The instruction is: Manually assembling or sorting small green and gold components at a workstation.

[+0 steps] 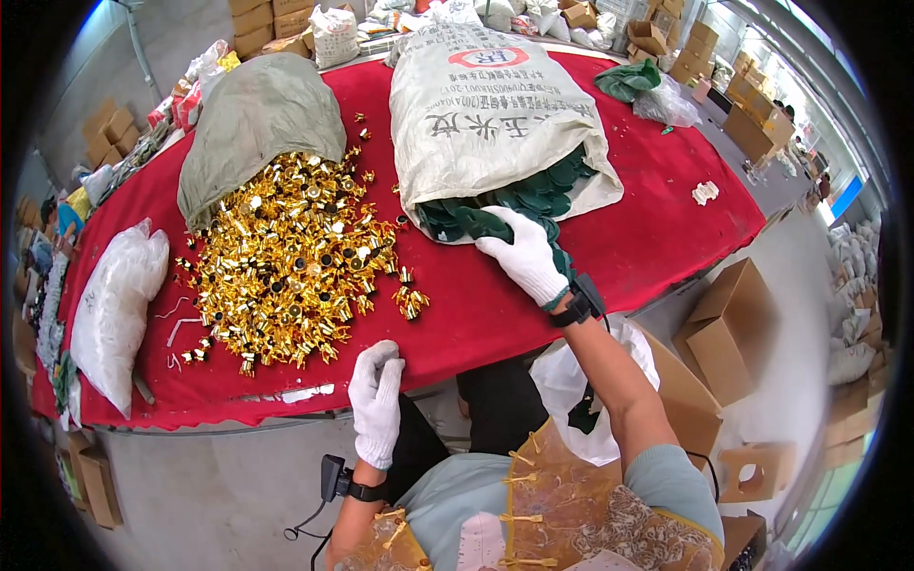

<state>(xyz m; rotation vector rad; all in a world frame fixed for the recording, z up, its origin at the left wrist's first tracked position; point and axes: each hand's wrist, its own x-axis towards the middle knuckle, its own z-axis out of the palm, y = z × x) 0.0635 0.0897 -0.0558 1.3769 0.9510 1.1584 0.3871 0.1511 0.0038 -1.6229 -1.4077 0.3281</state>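
My right hand [526,257], in a white glove, reaches to the mouth of a white woven sack [495,119] lying on its side. Its fingers are closed on a dark green, rounded flat piece [484,225]. More such green pieces [547,190] spill from the sack's opening. Near the table's front edge, my left hand [375,404], also gloved, is held with its fingers bent together and nothing visible in them. Beyond it lies a heap of shiny gold, pronged small parts [295,262], some with black centres, spread from the mouth of a grey-green sack [267,114].
A red cloth [657,209] covers the table. A full white plastic bag [119,319] lies at the left, a crumpled green bag [628,81] at the far right. An open white bag [619,428] hangs by my right side, near open cardboard boxes [728,328] on the floor.
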